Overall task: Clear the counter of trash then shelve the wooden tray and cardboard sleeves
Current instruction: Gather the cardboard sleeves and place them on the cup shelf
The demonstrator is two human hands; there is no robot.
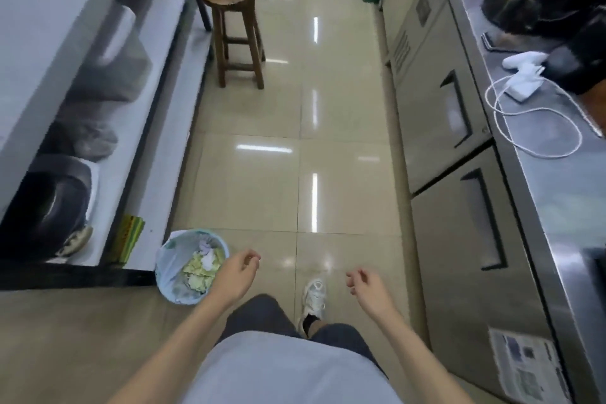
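Hands hang low in front of the body, both bare and both holding nothing. The left hand [237, 274] reaches forward on a bare forearm, palm turned inward, fingers loosely curled and slack, thumb and forefinger close but gripping nothing. Just to its left, and partly behind its wrist, stands a small bin [190, 264] with a pale liner, holding crumpled paper and yellowish scraps of trash [200, 267]. The right hand [365, 285] mirrors the pose, wrist bent a little, fingers half curled and empty; a white shoe [314, 297] rests on the tiled floor [278, 193] between the two hands, nearer the right one.

To the right of the right hand runs a steel counter [557, 180] with drawer fronts below (a white cable [537, 128] loops on its top, well ahead of the hand). Ahead of the left hand, well apart, stands a wooden stool [234, 29]. To the left of the left hand a low white shelf [157, 180] holds dark pots and grey bundles. Neither the wooden tray nor the cardboard sleeves can be made out in the blurred view
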